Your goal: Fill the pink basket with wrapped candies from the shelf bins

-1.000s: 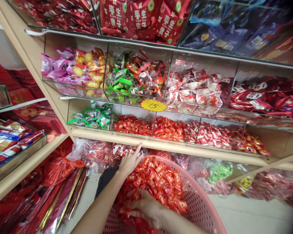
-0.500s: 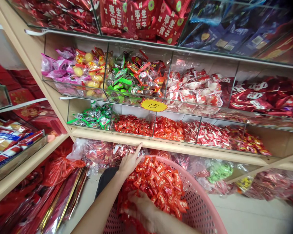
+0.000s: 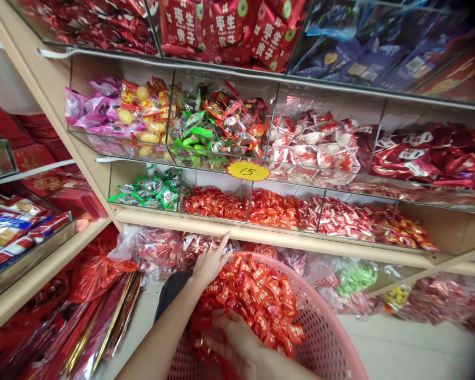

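Note:
A pink plastic basket (image 3: 328,322) with holes in its wall stands low in front of me, piled with red-wrapped candies (image 3: 261,295). At its far left rim is my left hand (image 3: 209,265), closed on the edge with one finger pointing forward; its other fingers are mostly hidden. Inside the basket, my right hand (image 3: 233,338) reaches into the left side of the candies. Its fingers are stretched out, somewhat blurred, touching candies, and I see none clearly gripped.
Ahead, a wooden shelf (image 3: 285,237) carries clear bins of wrapped sweets, with a yellow price tag (image 3: 248,170). Plastic bags of sweets (image 3: 356,279) lie beneath it. A red bag (image 3: 98,274) and shiny wrapping rolls (image 3: 98,327) are at lower left, beside a side shelf (image 3: 31,264).
My right hand has shifted slightly among the candies, and its fingers show more clearly. My left hand stays at the basket rim.

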A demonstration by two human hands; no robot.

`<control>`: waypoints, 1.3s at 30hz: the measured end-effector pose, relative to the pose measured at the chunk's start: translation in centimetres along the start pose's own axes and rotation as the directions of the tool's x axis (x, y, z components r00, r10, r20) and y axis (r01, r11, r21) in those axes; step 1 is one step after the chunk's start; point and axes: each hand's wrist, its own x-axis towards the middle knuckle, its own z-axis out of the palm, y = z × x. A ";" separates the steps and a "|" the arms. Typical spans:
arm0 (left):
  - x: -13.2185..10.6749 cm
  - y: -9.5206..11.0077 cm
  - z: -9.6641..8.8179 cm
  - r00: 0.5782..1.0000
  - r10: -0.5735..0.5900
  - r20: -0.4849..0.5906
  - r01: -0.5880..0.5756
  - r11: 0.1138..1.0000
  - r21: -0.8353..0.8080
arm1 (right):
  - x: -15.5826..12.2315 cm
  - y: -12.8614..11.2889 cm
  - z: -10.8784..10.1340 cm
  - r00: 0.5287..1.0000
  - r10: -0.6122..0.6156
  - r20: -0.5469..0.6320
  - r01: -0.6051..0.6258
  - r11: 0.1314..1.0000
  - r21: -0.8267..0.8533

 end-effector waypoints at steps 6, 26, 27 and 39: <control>0.1 0.0 0.1 1.000 -0.003 -0.005 0.003 1.000 -0.001 | -0.7 -0.7 -1.2 1.000 0.002 -0.006 -0.003 0.999 -0.049; 0.1 -0.1 0.3 1.000 0.005 -0.009 -0.005 1.000 -0.011 | 1.4 0.1 -0.4 0.951 0.179 0.253 -0.078 0.928 -0.363; 0.1 -0.1 0.3 1.000 0.004 -0.007 -0.004 1.000 -0.011 | 1.7 0.2 -0.5 0.952 0.183 0.247 -0.089 0.934 -0.346; 0.2 0.0 0.1 1.000 -0.020 0.015 0.020 1.000 -0.015 | -0.8 -3.5 0.0 0.931 0.051 0.360 0.140 0.863 -0.485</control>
